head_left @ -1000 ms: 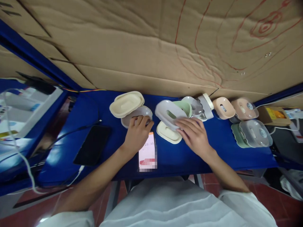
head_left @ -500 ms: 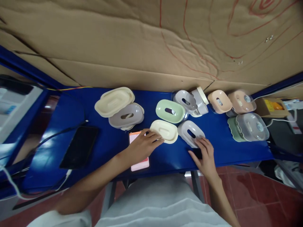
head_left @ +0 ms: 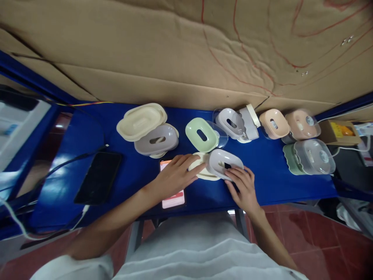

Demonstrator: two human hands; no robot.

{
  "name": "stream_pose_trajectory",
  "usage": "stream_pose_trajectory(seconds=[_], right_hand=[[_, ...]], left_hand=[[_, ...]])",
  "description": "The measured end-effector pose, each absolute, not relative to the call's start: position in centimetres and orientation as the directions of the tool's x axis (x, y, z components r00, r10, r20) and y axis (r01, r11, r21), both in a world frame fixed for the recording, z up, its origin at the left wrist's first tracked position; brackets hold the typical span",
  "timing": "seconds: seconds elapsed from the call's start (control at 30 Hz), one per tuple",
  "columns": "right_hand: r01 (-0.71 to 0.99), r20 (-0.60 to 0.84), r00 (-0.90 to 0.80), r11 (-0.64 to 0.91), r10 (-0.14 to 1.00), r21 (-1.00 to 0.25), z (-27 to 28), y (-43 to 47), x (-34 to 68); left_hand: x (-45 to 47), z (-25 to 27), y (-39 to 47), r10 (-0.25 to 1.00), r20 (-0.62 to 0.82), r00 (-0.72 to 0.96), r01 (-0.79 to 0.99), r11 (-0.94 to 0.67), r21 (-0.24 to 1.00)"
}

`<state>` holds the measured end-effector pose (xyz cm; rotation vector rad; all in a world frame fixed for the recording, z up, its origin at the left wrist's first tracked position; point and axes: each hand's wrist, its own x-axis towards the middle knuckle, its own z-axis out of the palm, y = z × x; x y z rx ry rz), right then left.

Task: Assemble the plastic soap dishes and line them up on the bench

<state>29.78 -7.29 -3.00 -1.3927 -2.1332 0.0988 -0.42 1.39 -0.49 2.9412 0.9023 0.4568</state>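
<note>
My left hand lies flat with fingers spread, tips resting on the cream tray near the front edge of the desk, gripping nothing. My right hand holds the grey slotted insert by its near rim, fingers curled on it, tilting it over the cream tray's right end. A phone with a lit screen lies partly under my left wrist. The green insert sits just behind.

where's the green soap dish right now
In the head view the green soap dish sits mid-table toward the back, just behind the grey tray under the right hand, with another grey tray to its right.
</note>
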Motion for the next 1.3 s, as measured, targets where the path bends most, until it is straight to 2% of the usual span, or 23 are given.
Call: stream_pose_trajectory(seconds=[0.23, 0.5, 0.77, 0.93, 1.07, 1.2, 1.3], right_hand=[[0.745, 0.436, -0.401, 0.564, 0.806, -0.357, -2.7, -5.7, 27.1], [0.735, 0.420, -0.428, 0.579, 0.800, -0.353, -3.0, -5.5, 26.8], [0.756, 0.358, -0.504, 0.602, 0.786, -0.257, -3.4, -5.6, 26.0], [0.708, 0.326, -0.592, 0.669, 0.737, -0.226, -2.1, -3.5, 27.5], [0.814, 0.344, -0.489, 0.561, 0.802, -0.152, -1.1, 1.4, 29.1], [0.863, 0.236, -0.490, 0.505, 0.839, -0.006, -1.5, 5.3, 28.8], [0.874, 0.270, -0.472, 0.486, 0.840, 0.013, -1.9, 5.8, 28.5]], left_hand=[[-0.6, -0.6, 1.3, 0.562, 0.266, 0.783, 0.560, -0.823, 0.089], [-0.7, -0.4, 1.5, 0.552, 0.285, 0.783, 0.553, -0.829, 0.087], [-0.7, -0.5, 1.6, 0.496, 0.267, 0.826, 0.505, -0.862, 0.042], [-0.8, -0.8, 1.6, 0.479, 0.255, 0.840, 0.493, -0.870, 0.010], [-0.9, -1.0, 1.6, 0.466, 0.259, 0.846, 0.472, -0.880, 0.043], [-1.0, -1.1, 1.6, 0.471, 0.244, 0.848, 0.467, -0.881, 0.080], [-1.1, -1.0, 1.7, 0.478, 0.228, 0.848, 0.467, -0.878, 0.103]])
